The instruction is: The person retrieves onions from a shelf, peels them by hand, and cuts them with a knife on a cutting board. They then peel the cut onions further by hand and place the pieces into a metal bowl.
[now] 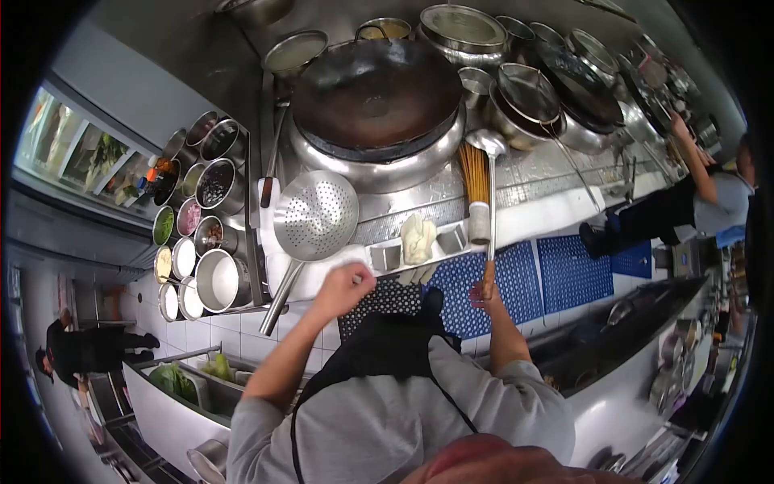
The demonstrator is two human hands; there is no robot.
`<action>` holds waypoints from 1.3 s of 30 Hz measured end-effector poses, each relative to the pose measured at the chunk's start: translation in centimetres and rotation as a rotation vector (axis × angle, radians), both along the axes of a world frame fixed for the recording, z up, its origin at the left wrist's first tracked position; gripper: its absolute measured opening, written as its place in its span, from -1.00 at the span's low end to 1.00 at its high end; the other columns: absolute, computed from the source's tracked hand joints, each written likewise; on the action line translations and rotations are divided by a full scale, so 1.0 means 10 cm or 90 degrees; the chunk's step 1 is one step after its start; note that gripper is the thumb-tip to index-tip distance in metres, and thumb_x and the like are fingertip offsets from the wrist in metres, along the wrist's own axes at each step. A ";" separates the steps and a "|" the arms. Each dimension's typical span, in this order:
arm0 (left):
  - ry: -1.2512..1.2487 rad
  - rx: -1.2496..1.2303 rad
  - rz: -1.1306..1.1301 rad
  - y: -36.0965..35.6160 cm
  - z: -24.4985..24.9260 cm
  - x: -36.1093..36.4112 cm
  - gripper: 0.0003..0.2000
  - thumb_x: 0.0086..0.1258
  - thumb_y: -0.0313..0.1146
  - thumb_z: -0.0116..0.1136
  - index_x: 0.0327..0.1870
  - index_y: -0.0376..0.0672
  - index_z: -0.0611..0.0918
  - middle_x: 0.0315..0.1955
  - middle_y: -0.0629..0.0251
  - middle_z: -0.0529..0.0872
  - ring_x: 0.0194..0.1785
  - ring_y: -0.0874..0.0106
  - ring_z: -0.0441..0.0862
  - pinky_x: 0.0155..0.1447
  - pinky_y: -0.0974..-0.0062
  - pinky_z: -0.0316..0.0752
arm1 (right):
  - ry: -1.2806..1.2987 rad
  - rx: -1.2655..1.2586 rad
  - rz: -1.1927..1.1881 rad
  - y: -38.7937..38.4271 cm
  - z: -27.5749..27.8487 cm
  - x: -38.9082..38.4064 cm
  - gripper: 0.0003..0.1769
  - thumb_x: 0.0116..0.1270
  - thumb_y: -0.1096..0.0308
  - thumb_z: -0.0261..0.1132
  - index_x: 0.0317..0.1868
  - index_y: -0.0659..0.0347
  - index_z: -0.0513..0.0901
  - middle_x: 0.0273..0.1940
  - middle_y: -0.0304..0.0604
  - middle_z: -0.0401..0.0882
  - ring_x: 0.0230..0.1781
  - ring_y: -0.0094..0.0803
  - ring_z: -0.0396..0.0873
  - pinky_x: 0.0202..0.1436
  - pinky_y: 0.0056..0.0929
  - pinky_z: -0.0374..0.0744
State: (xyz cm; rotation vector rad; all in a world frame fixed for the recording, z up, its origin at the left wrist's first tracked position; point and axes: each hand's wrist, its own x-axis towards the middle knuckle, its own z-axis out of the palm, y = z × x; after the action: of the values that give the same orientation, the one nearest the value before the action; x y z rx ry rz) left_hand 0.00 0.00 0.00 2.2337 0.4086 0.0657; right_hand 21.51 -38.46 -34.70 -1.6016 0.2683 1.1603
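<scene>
**Now at the stove: ladle gripped, wok bare**

Okay, the right hand (487, 292) has its grip pressed together round the wooden end of the ladle (484, 145). The shaft runs straight up the steel surface (548, 206), and the bowl sits just beside the wok's ring. The left hand (348, 284) is curled in a fist at the white cloth (326, 262), just beside the skimmer (316, 214). Whether it pinches the cloth, I cannot tell.

The wok (375, 93) looks dark and has nothing in it, so I judge nothing is cooking yet. Seasoning tins (211, 187) stand filled at the left, and a bamboo brush (474, 173) lies alongside the ladle. By the look of it, tools are in hand and everything with the wok is yet to do.

Off to the right, a co-worker (697, 206) reaches along the far pots, well apart.
</scene>
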 end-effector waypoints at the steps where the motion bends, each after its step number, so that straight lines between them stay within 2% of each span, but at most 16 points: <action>1: 0.003 0.010 0.011 0.03 0.06 -0.04 -0.89 0.29 -0.45 0.32 -0.21 -0.22 0.69 -0.06 0.09 0.72 0.04 0.16 0.68 0.16 0.28 0.55 | 0.072 0.098 -0.081 0.13 -0.06 0.00 -0.49 0.48 -0.06 0.12 0.11 0.23 0.53 0.02 0.04 0.58 -0.02 -0.11 0.63 -0.18 0.05 0.74; 2: -0.177 0.157 -0.036 0.16 0.14 0.06 -0.76 0.26 -0.47 0.31 -0.06 -0.25 0.67 0.03 0.03 0.67 0.12 0.09 0.64 0.17 0.23 0.55 | 0.148 0.192 -0.161 0.24 -0.11 -0.01 -0.52 0.49 -0.02 0.09 0.09 0.26 0.55 -0.05 0.02 0.61 -0.10 -0.13 0.65 -0.21 0.03 0.74; 3: -0.238 0.216 -0.002 -0.10 0.25 0.85 -0.71 0.27 -0.44 0.30 0.01 -0.26 0.65 0.06 0.01 0.65 0.16 0.07 0.60 0.21 0.22 0.52 | 0.102 0.160 -0.202 0.02 0.01 0.65 -0.52 0.49 0.00 0.08 0.09 0.26 0.55 -0.07 0.00 0.62 -0.10 -0.12 0.65 -0.18 0.02 0.74; 6: -0.281 0.539 0.049 -0.02 0.54 1.60 -0.58 0.33 -0.31 0.26 0.18 -0.28 0.60 0.12 -0.04 0.60 0.23 0.03 0.53 0.31 0.18 0.44 | 0.045 0.116 -0.290 0.51 0.16 0.61 -0.54 0.49 0.03 0.06 0.08 0.27 0.57 -0.11 -0.03 0.64 -0.12 -0.12 0.65 -0.13 0.00 0.73; 9: -0.153 0.470 0.046 0.12 0.36 1.99 -0.58 0.31 -0.21 0.27 0.11 -0.29 0.62 0.06 -0.03 0.61 0.22 0.01 0.52 0.29 0.12 0.41 | 0.055 0.124 -0.293 0.81 0.09 0.76 -0.54 0.50 0.03 0.06 0.09 0.27 0.57 -0.10 -0.03 0.64 -0.11 -0.11 0.65 -0.12 0.00 0.72; 10: -0.103 0.454 0.068 0.13 0.39 2.09 -0.66 0.33 -0.21 0.26 -0.03 -0.30 0.65 -0.06 -0.01 0.66 0.09 0.03 0.58 0.18 0.12 0.46 | 0.060 0.125 -0.293 0.91 0.07 0.80 -0.54 0.50 0.03 0.06 0.09 0.27 0.57 -0.10 -0.03 0.64 -0.11 -0.11 0.65 -0.12 0.00 0.72; 12: -0.112 0.397 0.069 0.32 0.35 2.22 -0.71 0.39 -0.21 0.21 -0.11 -0.31 0.65 -0.17 -0.05 0.69 -0.02 0.02 0.63 0.08 0.10 0.49 | 0.068 0.128 -0.293 1.01 0.03 0.81 -0.54 0.50 0.03 0.06 0.09 0.27 0.57 -0.10 -0.03 0.64 -0.11 -0.11 0.65 -0.11 0.00 0.72; 16: -0.061 0.368 0.032 0.49 0.22 2.28 -0.69 0.48 -0.18 0.11 -0.32 -0.29 0.63 -0.42 -0.09 0.70 -0.25 -0.03 0.68 -0.10 0.04 0.53 | 0.076 0.129 -0.293 1.01 -0.04 0.74 -0.53 0.50 0.03 0.06 0.10 0.27 0.57 -0.10 -0.03 0.64 -0.10 -0.10 0.65 -0.10 0.01 0.72; 19: -0.049 0.439 0.052 0.44 0.14 2.31 -0.68 0.51 -0.16 0.07 -0.36 -0.25 0.61 -0.48 -0.08 0.70 -0.31 -0.06 0.68 -0.15 -0.01 0.54 | 0.080 0.134 -0.297 0.96 -0.06 0.67 -0.53 0.50 0.03 0.05 0.10 0.27 0.57 -0.09 -0.03 0.65 -0.09 -0.09 0.65 -0.09 0.01 0.72; 26: -0.060 0.449 0.068 0.36 0.22 2.36 -0.72 0.48 -0.18 0.11 -0.36 -0.21 0.63 -0.49 -0.04 0.72 -0.33 -0.03 0.71 -0.18 0.03 0.59 | 0.069 0.170 -0.275 0.72 0.06 0.56 -0.53 0.50 0.04 0.05 0.11 0.27 0.57 -0.08 -0.03 0.65 -0.08 -0.08 0.65 -0.06 0.02 0.71; 30: -0.073 0.457 0.061 0.42 0.13 2.37 -0.73 0.46 -0.18 0.13 -0.36 -0.20 0.65 -0.48 -0.02 0.73 -0.34 -0.01 0.73 -0.20 0.04 0.60 | 0.195 0.261 -0.122 0.40 0.46 0.46 -0.49 0.55 -0.01 0.01 0.14 0.28 0.55 -0.05 0.00 0.66 -0.06 -0.04 0.66 -0.03 0.02 0.69; 33: -0.098 0.440 0.052 0.42 0.11 2.40 -0.72 0.46 -0.17 0.13 -0.35 -0.20 0.66 -0.48 0.00 0.74 -0.34 -0.01 0.73 -0.20 0.05 0.61 | 0.203 0.242 -0.188 0.33 1.55 0.21 -0.44 0.58 -0.08 -0.01 0.13 0.28 0.56 -0.06 0.00 0.67 -0.07 -0.06 0.68 -0.04 -0.02 0.69; 34: -0.111 0.432 0.053 0.41 0.09 2.41 -0.72 0.46 -0.17 0.13 -0.35 -0.20 0.66 -0.48 0.00 0.74 -0.33 -0.01 0.74 -0.19 0.05 0.61 | 0.141 0.255 -0.163 0.30 1.80 0.15 -0.36 0.52 -0.24 0.04 0.06 0.25 0.57 -0.08 -0.02 0.69 -0.08 -0.10 0.70 -0.05 0.00 0.68; 37: -0.111 0.404 0.055 0.41 0.06 2.39 -0.71 0.47 -0.16 0.12 -0.35 -0.20 0.67 -0.46 0.00 0.75 -0.32 0.00 0.74 -0.18 0.06 0.62 | 0.004 0.215 -0.162 0.35 2.16 0.10 -0.44 0.51 -0.16 0.13 0.07 0.23 0.57 -0.10 -0.02 0.69 -0.15 -0.15 0.71 -0.18 -0.13 0.70; 38: -0.110 0.395 0.053 0.42 0.06 2.39 -0.71 0.47 -0.16 0.12 -0.35 -0.20 0.67 -0.46 -0.01 0.76 -0.31 0.00 0.75 -0.18 0.06 0.62 | -0.082 0.153 -0.212 0.49 2.33 0.03 -0.64 0.48 0.04 0.28 -0.10 0.21 0.59 -0.34 -0.14 0.66 -0.45 -0.35 0.66 -0.48 -0.39 0.62; 39: -0.100 0.386 0.050 0.44 0.07 2.39 -0.70 0.48 -0.16 0.11 -0.35 -0.21 0.68 -0.45 -0.01 0.76 -0.31 0.00 0.75 -0.17 0.07 0.62 | -0.175 0.071 -0.175 0.52 2.34 0.03 -0.70 0.46 0.11 0.30 -0.17 0.20 0.57 -0.42 -0.19 0.61 -0.55 -0.42 0.59 -0.57 -0.45 0.55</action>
State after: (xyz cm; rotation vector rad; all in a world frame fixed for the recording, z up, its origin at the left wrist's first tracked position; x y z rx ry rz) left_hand 23.92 4.45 0.67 2.7779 0.4301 0.4561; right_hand 21.80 -33.22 -11.25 -1.5493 0.2315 0.7237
